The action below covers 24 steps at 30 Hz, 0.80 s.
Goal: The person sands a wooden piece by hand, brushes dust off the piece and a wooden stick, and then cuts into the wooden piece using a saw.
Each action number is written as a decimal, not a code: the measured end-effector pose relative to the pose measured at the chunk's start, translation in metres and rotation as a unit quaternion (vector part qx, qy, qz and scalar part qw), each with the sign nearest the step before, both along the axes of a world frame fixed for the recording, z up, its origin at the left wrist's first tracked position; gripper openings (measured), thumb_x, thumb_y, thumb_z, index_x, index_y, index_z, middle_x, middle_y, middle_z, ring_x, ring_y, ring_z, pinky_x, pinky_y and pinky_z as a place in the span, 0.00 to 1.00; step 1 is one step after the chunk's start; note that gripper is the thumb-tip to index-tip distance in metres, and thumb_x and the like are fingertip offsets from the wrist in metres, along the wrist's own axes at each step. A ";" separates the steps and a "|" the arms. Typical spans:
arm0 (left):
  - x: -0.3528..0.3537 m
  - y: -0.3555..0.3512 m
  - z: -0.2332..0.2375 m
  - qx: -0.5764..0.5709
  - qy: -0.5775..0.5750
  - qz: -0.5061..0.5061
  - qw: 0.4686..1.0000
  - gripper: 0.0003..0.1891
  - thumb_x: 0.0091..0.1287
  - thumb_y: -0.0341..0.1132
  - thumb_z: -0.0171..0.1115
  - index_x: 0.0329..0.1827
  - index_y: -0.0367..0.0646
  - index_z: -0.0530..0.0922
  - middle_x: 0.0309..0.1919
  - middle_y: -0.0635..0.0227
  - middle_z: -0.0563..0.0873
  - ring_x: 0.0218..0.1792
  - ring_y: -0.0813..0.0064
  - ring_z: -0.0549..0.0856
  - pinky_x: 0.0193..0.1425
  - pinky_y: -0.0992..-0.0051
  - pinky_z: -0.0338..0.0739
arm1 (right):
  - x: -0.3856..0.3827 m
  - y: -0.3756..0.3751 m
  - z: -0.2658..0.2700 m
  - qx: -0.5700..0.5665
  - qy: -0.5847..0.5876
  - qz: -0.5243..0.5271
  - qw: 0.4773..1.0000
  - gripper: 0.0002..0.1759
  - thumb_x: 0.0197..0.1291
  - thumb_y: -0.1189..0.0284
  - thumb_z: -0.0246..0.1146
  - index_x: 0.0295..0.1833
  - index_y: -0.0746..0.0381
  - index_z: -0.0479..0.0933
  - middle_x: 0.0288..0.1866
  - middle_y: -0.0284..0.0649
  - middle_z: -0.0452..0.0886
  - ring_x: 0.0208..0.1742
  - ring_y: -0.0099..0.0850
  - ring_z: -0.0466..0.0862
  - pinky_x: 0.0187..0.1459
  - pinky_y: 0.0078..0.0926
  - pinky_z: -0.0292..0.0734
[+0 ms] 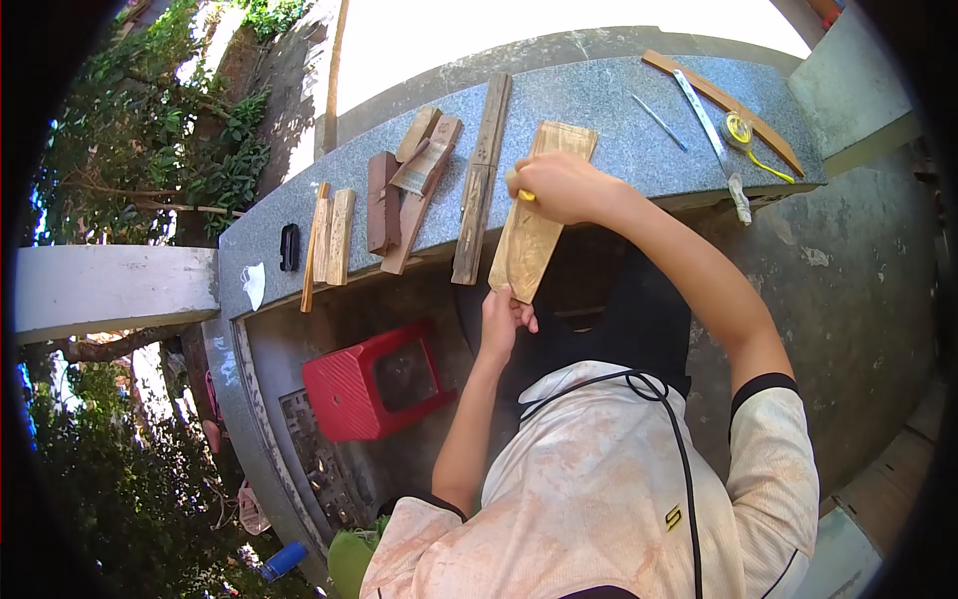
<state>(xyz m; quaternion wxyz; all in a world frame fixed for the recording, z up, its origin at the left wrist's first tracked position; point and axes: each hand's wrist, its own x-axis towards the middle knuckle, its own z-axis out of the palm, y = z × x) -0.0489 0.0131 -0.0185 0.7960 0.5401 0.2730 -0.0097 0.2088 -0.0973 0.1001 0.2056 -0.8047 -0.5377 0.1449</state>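
Observation:
A light wooden plank [544, 235] lies on the grey granite ledge [599, 95] and overhangs its near edge. My right hand [561, 187] rests on the plank's middle, closed on a small yellow object [522, 195] that I cannot identify. My left hand [502, 317] grips the plank's overhanging near end from below.
Left of the plank lie a long weathered slat [482, 180] and several short wood pieces [409, 190]. A saw [711, 130], a yellow tape measure [739, 130] and a curved wooden strip [723, 98] sit at the right. A red stool [374, 384] stands below the ledge.

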 end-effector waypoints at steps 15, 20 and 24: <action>0.000 0.001 -0.001 -0.004 0.001 0.003 1.000 0.22 0.91 0.48 0.42 0.51 0.37 0.76 0.27 0.66 0.78 0.24 0.73 0.80 0.31 0.68 0.82 | 0.019 -0.062 -0.004 0.089 0.035 -0.112 0.989 0.13 0.73 0.66 0.69 0.57 0.56 0.91 0.51 0.44 0.91 0.53 0.49 0.91 0.55 0.48 0.86; 0.000 -0.001 0.002 -0.001 0.011 0.004 1.000 0.22 0.91 0.48 0.43 0.51 0.37 0.76 0.27 0.66 0.78 0.24 0.73 0.80 0.31 0.68 0.82 | -0.033 -0.049 -0.001 0.000 -0.064 -0.048 0.997 0.10 0.73 0.65 0.68 0.52 0.55 0.91 0.49 0.43 0.90 0.49 0.50 0.92 0.52 0.49 0.87; 0.003 0.001 0.000 -0.001 0.001 0.003 1.000 0.22 0.91 0.48 0.43 0.52 0.37 0.76 0.27 0.66 0.79 0.24 0.74 0.80 0.31 0.68 0.81 | -0.006 -0.061 0.003 0.030 0.073 -0.038 0.996 0.14 0.71 0.63 0.67 0.55 0.54 0.92 0.54 0.44 0.92 0.53 0.50 0.93 0.56 0.50 0.87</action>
